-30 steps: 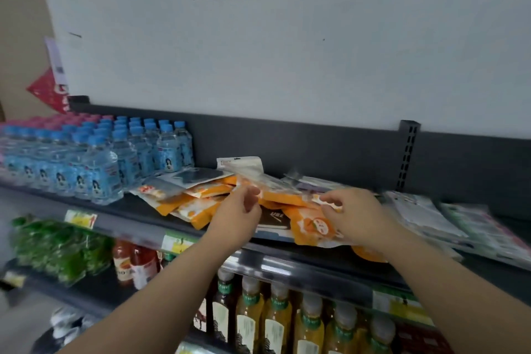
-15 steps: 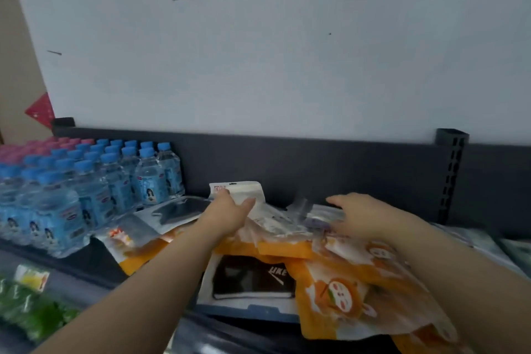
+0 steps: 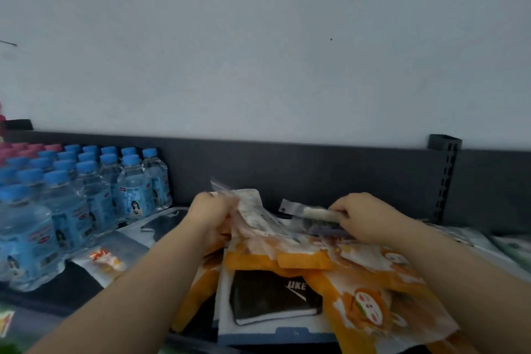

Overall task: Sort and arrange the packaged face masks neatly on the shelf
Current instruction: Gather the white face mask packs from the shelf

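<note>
A loose heap of packaged face masks lies on the dark shelf point(image 3: 71, 282). Orange and white packs point(image 3: 370, 293) with a cartoon print spread across the front right. Under them sits a white pack with a black mask point(image 3: 270, 296). My left hand point(image 3: 212, 215) grips the top of a pale, clear-topped pack point(image 3: 253, 218) and holds it raised at the back of the heap. My right hand point(image 3: 365, 215) pinches a thin stack of clear grey packs point(image 3: 310, 214) by its edge. A grey pack with a dark mask point(image 3: 161, 224) lies left of my left forearm.
Rows of blue-capped water bottles point(image 3: 86, 198) fill the shelf's left part, close to the heap. A small orange and white pack point(image 3: 106, 260) lies in front of them. A dark back panel point(image 3: 316, 169) and a slotted upright point(image 3: 444, 178) bound the shelf. More packs point(image 3: 505, 247) lie far right.
My view has moved closer to the shelf. My left hand has closed on the pale pack and lifted it. My right hand went from flat on the heap to pinching the clear packs.
</note>
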